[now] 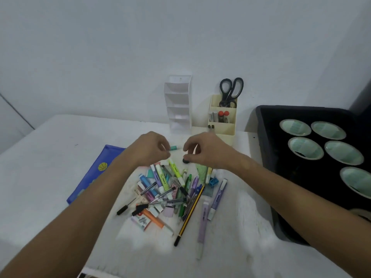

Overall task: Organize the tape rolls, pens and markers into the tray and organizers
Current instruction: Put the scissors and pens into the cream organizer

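1. Sorting of the loose pens and markers (170,193) looks to be the step in hand: the heap lies mid-surface (60,137), near the person, while tape rolls (321,141) already sit in the black tray (265,157) at the right.
2. Left hand (149,150) hovers over the far edge of the heap, its grip curled round a small teal-tipped item (173,147) that sticks out toward the other hand; whether this is a cap or a short marker I cannot tell.
3. Right hand (202,150) hangs just beside it, fingers curled, thumb and forefinger close together over a small dark round piece (186,161). Whether the grip pinches that piece or only hovers above it is not clear.
4. My guess is that a cap and a marker are being matched or parted. The next move would call for carrying the item to the cream organizer (222,125), which already holds scissors (230,91) and a few markers, or to the white tiered organizer (178,105) beside it, whose shelves look bare.
5. Writing: some highlighter barrels carry dark print, too small to read. A blue folder (94,173) at the left shows a yellow shell-like emblem; no words legible.
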`<state>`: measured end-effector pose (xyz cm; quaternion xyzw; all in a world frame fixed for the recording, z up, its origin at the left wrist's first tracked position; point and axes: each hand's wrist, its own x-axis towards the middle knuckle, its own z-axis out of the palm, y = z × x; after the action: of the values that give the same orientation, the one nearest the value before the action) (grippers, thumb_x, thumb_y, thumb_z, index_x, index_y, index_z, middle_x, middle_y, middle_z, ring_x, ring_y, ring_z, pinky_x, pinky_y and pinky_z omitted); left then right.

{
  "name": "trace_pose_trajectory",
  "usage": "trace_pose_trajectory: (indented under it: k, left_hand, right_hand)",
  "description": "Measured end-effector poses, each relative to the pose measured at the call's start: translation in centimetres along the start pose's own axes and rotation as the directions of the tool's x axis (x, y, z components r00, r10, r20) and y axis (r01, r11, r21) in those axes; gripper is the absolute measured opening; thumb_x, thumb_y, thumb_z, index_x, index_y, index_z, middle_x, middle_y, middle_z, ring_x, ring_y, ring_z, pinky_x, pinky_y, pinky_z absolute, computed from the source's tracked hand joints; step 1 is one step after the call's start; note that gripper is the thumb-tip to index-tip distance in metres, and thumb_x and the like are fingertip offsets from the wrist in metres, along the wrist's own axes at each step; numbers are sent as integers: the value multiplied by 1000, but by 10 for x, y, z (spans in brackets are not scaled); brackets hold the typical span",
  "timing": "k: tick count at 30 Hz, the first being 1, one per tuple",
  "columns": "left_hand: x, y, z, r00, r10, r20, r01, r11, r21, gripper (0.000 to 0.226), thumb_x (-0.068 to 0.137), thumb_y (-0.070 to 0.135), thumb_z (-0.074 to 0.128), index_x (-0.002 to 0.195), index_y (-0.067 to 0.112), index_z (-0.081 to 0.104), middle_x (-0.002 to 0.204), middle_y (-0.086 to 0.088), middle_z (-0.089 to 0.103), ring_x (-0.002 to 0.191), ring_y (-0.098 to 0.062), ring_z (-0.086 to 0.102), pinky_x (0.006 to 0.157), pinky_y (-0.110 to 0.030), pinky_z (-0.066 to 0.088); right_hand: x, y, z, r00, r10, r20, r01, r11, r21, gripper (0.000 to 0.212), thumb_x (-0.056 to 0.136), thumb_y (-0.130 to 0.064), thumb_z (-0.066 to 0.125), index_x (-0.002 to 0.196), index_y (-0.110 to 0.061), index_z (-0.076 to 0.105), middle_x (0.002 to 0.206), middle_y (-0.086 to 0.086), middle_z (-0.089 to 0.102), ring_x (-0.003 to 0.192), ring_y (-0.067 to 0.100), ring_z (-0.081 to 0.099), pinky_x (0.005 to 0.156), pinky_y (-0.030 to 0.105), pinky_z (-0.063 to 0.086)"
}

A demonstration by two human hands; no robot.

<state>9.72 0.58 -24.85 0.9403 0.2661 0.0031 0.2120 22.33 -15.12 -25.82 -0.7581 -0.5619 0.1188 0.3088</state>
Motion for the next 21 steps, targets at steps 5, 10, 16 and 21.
trace_pose_trajectory:
  k: [5, 10, 16, 21]
  left_hand:
    - [-35, -45, 8, 960, -146, 237, 85, 965, 250, 21, 80, 27, 72, 100, 22, 69, 87, 6, 61, 79, -13, 60, 63, -22, 43]
    - [-56, -69, 26, 963, -164, 215, 121, 972, 202, 23, 79, 35, 72, 100, 25, 68, 89, 8, 58, 80, -13, 58, 70, -25, 45]
    - [-62, -65, 43, 987, -79, 142, 53, 983, 177, 26, 84, 30, 69, 108, 21, 70, 97, 2, 68, 84, -17, 61, 69, -21, 41]
    - [-59, -59, 37, 992, -37, 117, 13, 979, 206, 19, 88, 22, 62, 102, 12, 68, 103, -5, 69, 87, -23, 63, 76, -32, 50]
  right_hand:
    - [3, -25, 42, 935, -148, 323, 200, 971, -134, 23, 85, -15, 66, 107, -10, 71, 101, 0, 70, 72, 2, 55, 65, 0, 36]
    - [5, -28, 79, 867, -139, 479, 310, 902, -301, 29, 86, -20, 66, 113, -9, 67, 109, 12, 65, 98, 26, 60, 79, 30, 46]
    - [9, -20, 82, 856, -116, 503, 299, 906, -300, 17, 86, -13, 63, 100, -7, 71, 99, 13, 68, 88, 25, 63, 73, 28, 46]
    - [10, -14, 54, 895, -85, 437, 169, 973, -158, 19, 85, -18, 69, 104, -12, 71, 101, 1, 69, 82, 8, 57, 74, 18, 42]
